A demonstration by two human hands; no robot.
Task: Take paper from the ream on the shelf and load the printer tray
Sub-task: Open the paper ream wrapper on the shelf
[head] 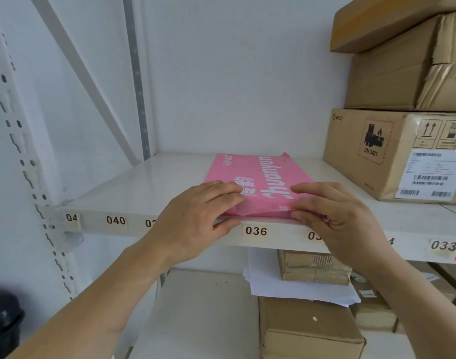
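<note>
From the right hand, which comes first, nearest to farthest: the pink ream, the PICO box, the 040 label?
1. Pink ream: under the right hand, touching.
2. PICO box: right, farther back on the shelf.
3. 040 label: far left, on the shelf edge.

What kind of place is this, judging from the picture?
Probably a storeroom: a metal shelf with number labels, stacked cardboard boxes, and a pink paper ream.

White metal shelving (133, 187) with numbered edge labels stands against a plain pale wall (234, 73).
</note>
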